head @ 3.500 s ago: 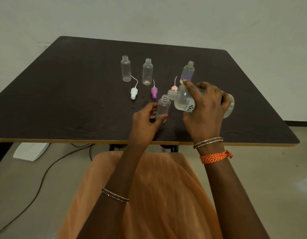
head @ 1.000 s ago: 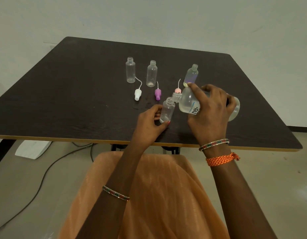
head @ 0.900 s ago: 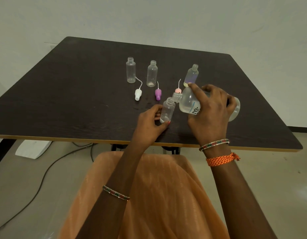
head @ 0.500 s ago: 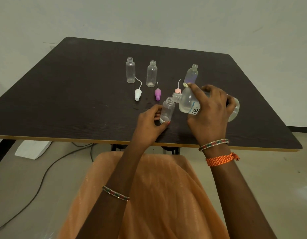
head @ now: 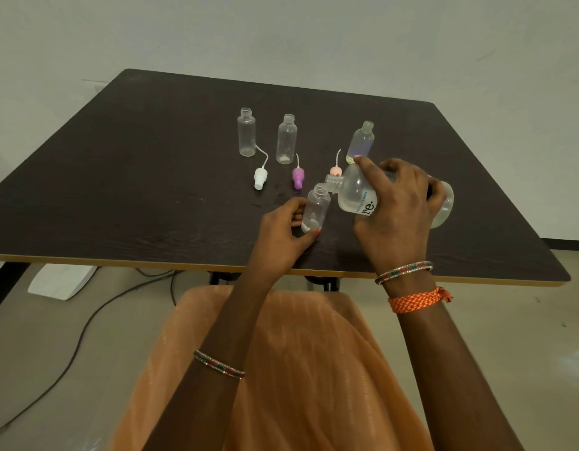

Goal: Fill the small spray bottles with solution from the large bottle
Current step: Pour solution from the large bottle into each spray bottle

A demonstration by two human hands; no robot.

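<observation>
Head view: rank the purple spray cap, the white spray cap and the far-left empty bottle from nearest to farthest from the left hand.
From the left hand:
1. Purple spray cap, lying just beyond the hand.
2. White spray cap, lying further left.
3. Far-left empty bottle, upright at the back left.
</observation>
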